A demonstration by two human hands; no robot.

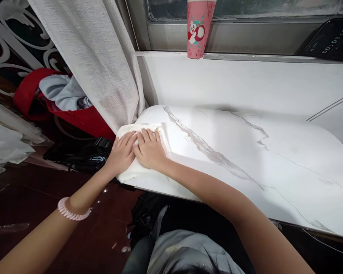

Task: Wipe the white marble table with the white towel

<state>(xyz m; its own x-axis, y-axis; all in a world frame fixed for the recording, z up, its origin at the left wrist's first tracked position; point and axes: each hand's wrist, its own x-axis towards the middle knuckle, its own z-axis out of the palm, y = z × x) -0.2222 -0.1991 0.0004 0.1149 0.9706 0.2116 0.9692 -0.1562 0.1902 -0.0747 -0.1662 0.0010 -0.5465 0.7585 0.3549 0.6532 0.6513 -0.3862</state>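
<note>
A folded white cloth [131, 167] lies at the left end of a white marble-patterned tabletop [240, 152]. My left hand [122, 152] rests flat on the cloth with its fingers stretched out. Beside it, my right hand [150, 148] also presses flat on the cloth, fingers slightly spread and the thumb side touching my left hand. Neither hand grips the cloth; both lie on top of it. A pink coiled band [72, 210] circles my left wrist.
A pink patterned cup [200, 30] stands on the window ledge, and a phone showing a timer [330, 40] leans at the right. A pale curtain [103, 57] hangs against the table's left end. Behind it is a red bag [82, 120] with clothes. Dark red floor [103, 228] lies below.
</note>
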